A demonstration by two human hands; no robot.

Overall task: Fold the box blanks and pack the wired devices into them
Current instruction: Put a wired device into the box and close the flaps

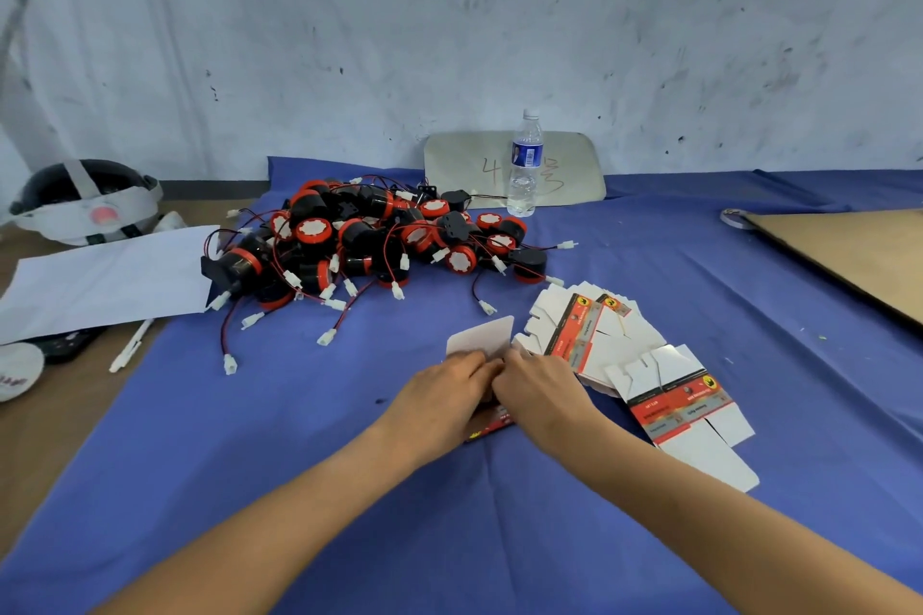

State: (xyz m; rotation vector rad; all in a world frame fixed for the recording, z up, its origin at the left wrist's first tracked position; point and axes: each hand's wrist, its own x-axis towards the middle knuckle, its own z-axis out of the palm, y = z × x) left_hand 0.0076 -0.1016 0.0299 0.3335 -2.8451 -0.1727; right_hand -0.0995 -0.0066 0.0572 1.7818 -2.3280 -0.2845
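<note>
Holding the box blank [482,337] with our left hand [442,395] and right hand [539,390]; it's light, bendy card, so we pinch its edges.

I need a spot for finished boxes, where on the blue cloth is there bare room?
Bare blue cloth lies left of the left hand, below the pile of wired devices, and between the flat box blanks and the cardboard sheet. It is crowded around the pile and blanks.

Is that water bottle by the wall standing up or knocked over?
Standing up: the water bottle has its cap on top and base on the blue cloth.
</note>
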